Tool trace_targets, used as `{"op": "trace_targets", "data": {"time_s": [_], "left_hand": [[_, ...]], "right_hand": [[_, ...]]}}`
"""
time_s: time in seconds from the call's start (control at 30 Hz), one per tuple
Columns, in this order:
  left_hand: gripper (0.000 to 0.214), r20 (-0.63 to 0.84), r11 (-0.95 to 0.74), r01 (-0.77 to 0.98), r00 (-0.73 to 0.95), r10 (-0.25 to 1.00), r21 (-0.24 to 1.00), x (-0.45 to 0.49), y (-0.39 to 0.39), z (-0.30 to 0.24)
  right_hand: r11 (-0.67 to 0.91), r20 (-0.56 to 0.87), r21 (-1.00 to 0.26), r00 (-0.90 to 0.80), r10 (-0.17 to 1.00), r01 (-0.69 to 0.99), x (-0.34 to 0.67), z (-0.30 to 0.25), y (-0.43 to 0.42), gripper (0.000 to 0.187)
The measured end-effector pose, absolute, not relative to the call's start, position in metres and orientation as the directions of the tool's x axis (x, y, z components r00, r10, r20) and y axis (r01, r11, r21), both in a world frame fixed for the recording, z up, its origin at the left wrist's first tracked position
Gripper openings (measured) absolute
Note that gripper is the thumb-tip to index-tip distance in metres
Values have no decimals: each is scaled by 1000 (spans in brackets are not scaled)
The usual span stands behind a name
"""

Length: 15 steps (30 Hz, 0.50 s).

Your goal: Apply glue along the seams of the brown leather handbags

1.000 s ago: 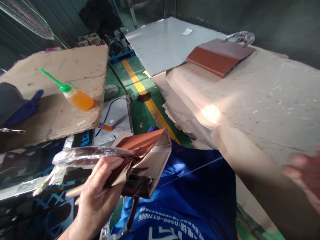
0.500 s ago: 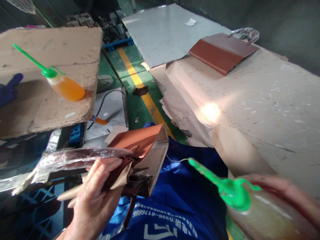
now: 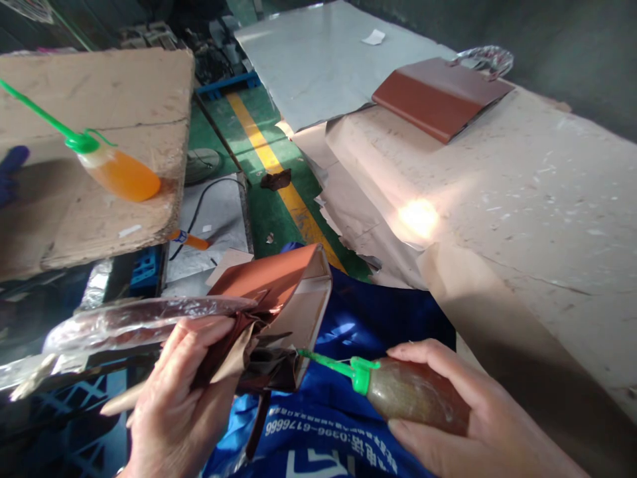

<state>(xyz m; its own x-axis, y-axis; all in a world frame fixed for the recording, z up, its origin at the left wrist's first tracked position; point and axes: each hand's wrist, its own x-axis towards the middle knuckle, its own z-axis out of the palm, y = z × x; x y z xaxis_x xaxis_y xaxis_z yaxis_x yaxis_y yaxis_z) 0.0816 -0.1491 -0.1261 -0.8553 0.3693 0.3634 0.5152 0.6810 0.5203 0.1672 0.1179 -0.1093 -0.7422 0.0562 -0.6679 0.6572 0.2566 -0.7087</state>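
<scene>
My left hand [image 3: 186,378] is closed around the gathered inner side of a brown handbag [image 3: 271,272], above my lap. The bag's pale lining side and dark folds face right. A plastic-wrapped handle [image 3: 149,322] reaches left from it, over my fingers. Below that hand, a pale tapered stick [image 3: 122,401] pokes out; its other end is hidden. My right hand [image 3: 462,398] grips a squeeze bottle [image 3: 415,392] of murky brownish liquid, lying nearly level. Its green nozzle [image 3: 328,362] points left, with the tip at the dark folds by the bag's lower edge; whether it touches is unclear.
On the cardboard-topped table [image 3: 124,79] at left lies another bottle [image 3: 119,172] with orange liquid, near a purple-gloved hand [image 3: 10,172]. A second brown handbag [image 3: 438,99] lies on the paper-covered table [image 3: 537,179] at right. A blue apron [image 3: 343,418] covers my lap.
My right hand has brought the bottle leftward, and its nozzle tip has come from clear of the bag to the bag's folds. My left hand keeps its hold on the handbag.
</scene>
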Motion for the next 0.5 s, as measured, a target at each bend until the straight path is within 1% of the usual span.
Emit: {"op": "trace_targets", "data": {"time_s": [0.07,0.13,0.23,0.33,0.4,0.5], "left_hand": [[17,351,681,504,-863,364,532,82,-149,-126],[18,342,687,496,-867,362,531,82,-149,-126],[16,363,681,527,-848,386,508,80,-148,-125],[13,371,686,536,-842,391,493,79,-146,-125],[15,363,684,535,-843,396,496,78,-145,-124],[15,380,671,555,-830,409,491,78,-145,-124]], "right_hand": [[419,-597,-721,-802,28,552,165,-115,118,32],[516,-560,-710,-828,-3,478,164,-118,118,30],[582,-524,-710,-849,-61,397,164,-119,116,34],[648,-470,-704,-875,-117,291,166,-117,114,32],[700,-429,-676,-895,-122,229,166,-115,114,29],[750,-357,-637,-930,-82,179,166,-113,114,28]]}}
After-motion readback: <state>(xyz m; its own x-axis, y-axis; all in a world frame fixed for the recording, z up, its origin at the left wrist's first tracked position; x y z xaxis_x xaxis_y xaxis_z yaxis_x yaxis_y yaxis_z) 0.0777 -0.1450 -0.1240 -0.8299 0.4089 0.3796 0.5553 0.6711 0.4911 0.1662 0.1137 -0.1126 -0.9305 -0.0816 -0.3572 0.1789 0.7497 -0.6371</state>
